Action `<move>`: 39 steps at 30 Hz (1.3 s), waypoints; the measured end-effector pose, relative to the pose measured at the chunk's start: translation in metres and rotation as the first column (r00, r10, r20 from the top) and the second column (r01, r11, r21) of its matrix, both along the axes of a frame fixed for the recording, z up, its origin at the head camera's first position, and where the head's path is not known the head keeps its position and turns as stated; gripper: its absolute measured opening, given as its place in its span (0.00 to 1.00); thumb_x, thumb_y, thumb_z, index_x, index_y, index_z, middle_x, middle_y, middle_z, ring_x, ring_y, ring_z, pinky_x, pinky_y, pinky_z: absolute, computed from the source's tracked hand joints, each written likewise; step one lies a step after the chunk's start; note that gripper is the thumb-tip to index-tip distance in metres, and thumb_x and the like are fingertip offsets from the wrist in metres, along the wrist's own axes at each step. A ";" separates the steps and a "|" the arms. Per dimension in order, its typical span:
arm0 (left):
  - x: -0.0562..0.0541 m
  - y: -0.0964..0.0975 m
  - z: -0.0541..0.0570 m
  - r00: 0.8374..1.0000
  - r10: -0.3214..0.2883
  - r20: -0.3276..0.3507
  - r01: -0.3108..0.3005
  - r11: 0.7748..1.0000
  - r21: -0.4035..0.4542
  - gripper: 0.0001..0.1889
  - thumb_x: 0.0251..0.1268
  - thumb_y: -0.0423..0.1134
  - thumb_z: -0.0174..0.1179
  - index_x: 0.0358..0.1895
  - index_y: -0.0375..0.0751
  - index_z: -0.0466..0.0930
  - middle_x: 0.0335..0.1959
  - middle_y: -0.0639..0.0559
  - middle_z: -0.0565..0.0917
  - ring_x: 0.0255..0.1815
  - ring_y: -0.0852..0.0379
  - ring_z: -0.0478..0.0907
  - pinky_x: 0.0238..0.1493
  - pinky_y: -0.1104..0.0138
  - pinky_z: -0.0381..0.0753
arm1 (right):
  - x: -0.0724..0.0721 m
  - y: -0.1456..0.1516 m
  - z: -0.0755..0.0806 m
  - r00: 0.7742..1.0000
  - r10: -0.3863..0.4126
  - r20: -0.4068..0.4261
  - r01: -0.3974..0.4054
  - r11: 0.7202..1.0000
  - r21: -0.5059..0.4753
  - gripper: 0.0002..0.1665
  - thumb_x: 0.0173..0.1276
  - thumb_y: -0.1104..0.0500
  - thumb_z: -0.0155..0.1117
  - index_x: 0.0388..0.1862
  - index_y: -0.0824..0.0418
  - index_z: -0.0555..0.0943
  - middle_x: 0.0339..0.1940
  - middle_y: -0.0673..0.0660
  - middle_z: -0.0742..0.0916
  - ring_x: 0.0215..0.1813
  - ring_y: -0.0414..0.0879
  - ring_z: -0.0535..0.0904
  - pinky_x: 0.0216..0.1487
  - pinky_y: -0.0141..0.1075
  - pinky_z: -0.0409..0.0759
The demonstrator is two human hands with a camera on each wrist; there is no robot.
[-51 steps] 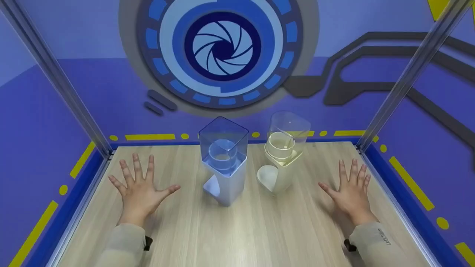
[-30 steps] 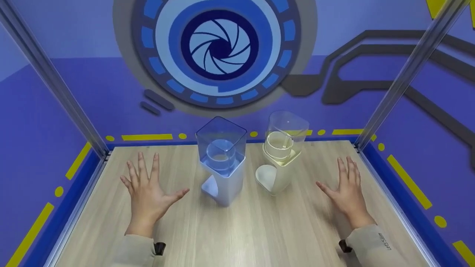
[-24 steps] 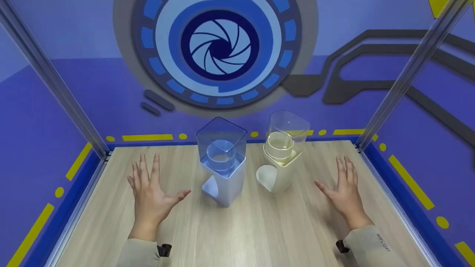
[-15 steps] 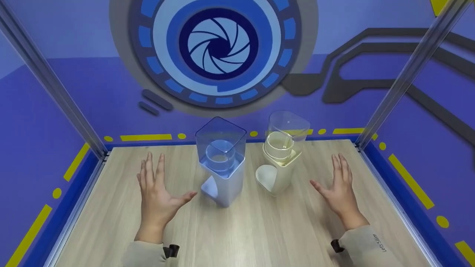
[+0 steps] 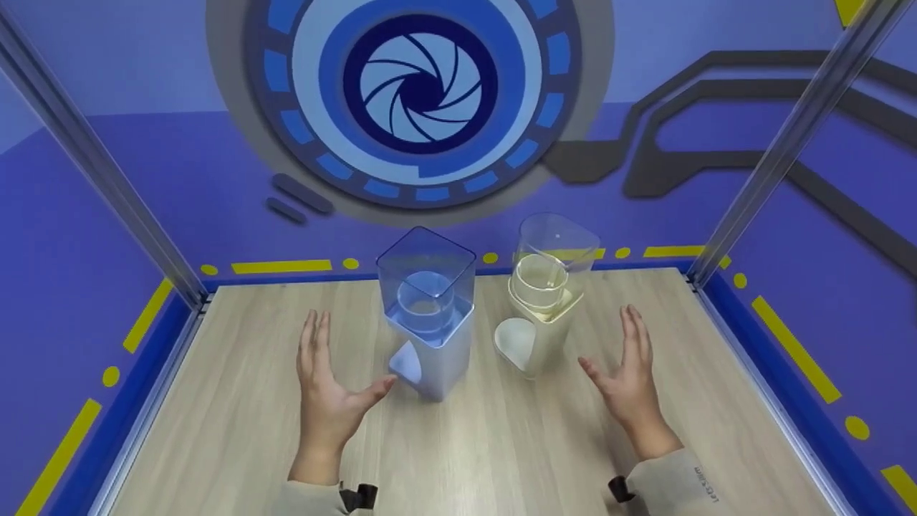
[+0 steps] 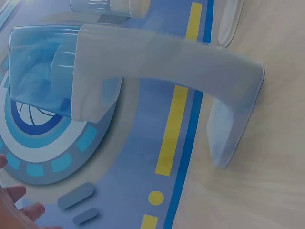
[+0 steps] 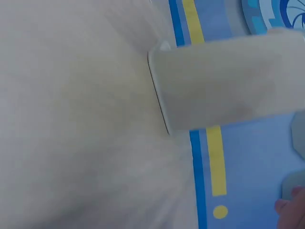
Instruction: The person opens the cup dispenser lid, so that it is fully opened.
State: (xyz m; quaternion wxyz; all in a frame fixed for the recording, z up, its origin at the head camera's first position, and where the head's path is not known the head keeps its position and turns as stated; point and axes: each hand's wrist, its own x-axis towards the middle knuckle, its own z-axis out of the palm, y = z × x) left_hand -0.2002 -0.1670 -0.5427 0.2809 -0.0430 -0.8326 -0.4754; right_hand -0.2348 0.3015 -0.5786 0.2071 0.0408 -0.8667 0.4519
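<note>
Two upright stands are on the wooden table. The left one, a blue-white stand (image 5: 445, 365), carries a clear blue square container with a round ring inside. Cream with a clear rounded top, the other stand (image 5: 551, 344) is slightly farther back. My left hand (image 5: 331, 401) hovers left of the blue-white stand, fingers straight, thumb tip close to its foot. Right of the cream stand, my right hand (image 5: 634, 390) holds its fingers straight and thumb spread, gripping nothing. The left wrist view shows the blue-white stand (image 6: 157, 55) side-on; the cream stand (image 7: 228, 81) fills much of the right wrist view.
Blue printed walls (image 5: 236, 186) enclose the table (image 5: 494, 459) at the back and sides. Metal posts rise at the two rear corners, the left post (image 5: 122, 172) and the right post (image 5: 774, 143). The two stands are a short gap apart.
Both hands have moved inward from the table's sides toward the stands, turning from spread, palm-down poses to palms facing each other. The stands have stayed in place.
</note>
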 end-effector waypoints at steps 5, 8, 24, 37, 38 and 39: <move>-0.002 0.005 -0.002 0.997 -0.071 0.027 0.068 0.995 0.077 0.75 0.42 0.54 0.91 0.95 0.55 0.51 0.97 0.46 0.50 0.96 0.29 0.47 0.84 0.16 0.52 | 0.008 -0.030 -0.003 0.996 0.014 -0.093 -0.018 0.999 -0.041 0.66 0.65 0.57 0.84 0.95 0.61 0.55 0.96 0.65 0.57 0.95 0.68 0.49 0.93 0.71 0.54; -0.004 0.008 -0.001 0.996 -0.086 0.017 0.084 0.992 0.092 0.75 0.42 0.53 0.92 0.95 0.54 0.51 0.96 0.46 0.51 0.96 0.31 0.48 0.85 0.18 0.52 | 0.010 -0.049 -0.004 0.977 0.029 -0.211 -0.045 0.996 -0.074 0.63 0.63 0.62 0.83 0.92 0.67 0.60 0.92 0.69 0.62 0.92 0.56 0.58 0.94 0.45 0.58; -0.009 0.031 0.000 0.990 -0.136 0.028 0.129 0.974 0.188 0.71 0.49 0.44 0.92 0.94 0.47 0.51 0.95 0.42 0.52 0.95 0.34 0.54 0.93 0.39 0.59 | 0.015 -0.119 0.002 0.913 0.087 -0.398 -0.141 0.984 -0.109 0.48 0.61 0.73 0.82 0.80 0.72 0.74 0.72 0.72 0.81 0.73 0.43 0.77 0.71 0.26 0.75; -0.011 0.043 -0.005 0.986 -0.152 0.064 0.135 0.967 0.216 0.69 0.52 0.45 0.91 0.94 0.46 0.51 0.95 0.43 0.52 0.95 0.36 0.53 0.94 0.44 0.60 | 0.002 -0.142 0.002 0.903 0.129 -0.409 -0.219 0.959 -0.180 0.39 0.68 0.75 0.78 0.77 0.72 0.77 0.69 0.66 0.83 0.69 0.42 0.81 0.64 0.29 0.85; -0.011 0.045 -0.004 0.987 -0.146 0.067 0.128 0.967 0.219 0.69 0.52 0.45 0.91 0.94 0.45 0.52 0.95 0.43 0.52 0.95 0.36 0.54 0.94 0.45 0.60 | 0.001 -0.144 0.003 0.905 0.134 -0.403 -0.225 0.956 -0.188 0.39 0.68 0.75 0.77 0.77 0.72 0.77 0.69 0.66 0.83 0.69 0.40 0.81 0.64 0.31 0.86; -0.011 0.047 -0.004 0.988 -0.137 0.072 0.118 0.968 0.223 0.68 0.53 0.45 0.90 0.93 0.44 0.53 0.95 0.42 0.53 0.94 0.36 0.55 0.94 0.45 0.60 | -0.001 -0.147 0.003 0.906 0.138 -0.400 -0.232 0.952 -0.199 0.38 0.68 0.75 0.77 0.77 0.73 0.77 0.68 0.65 0.83 0.69 0.39 0.81 0.64 0.32 0.87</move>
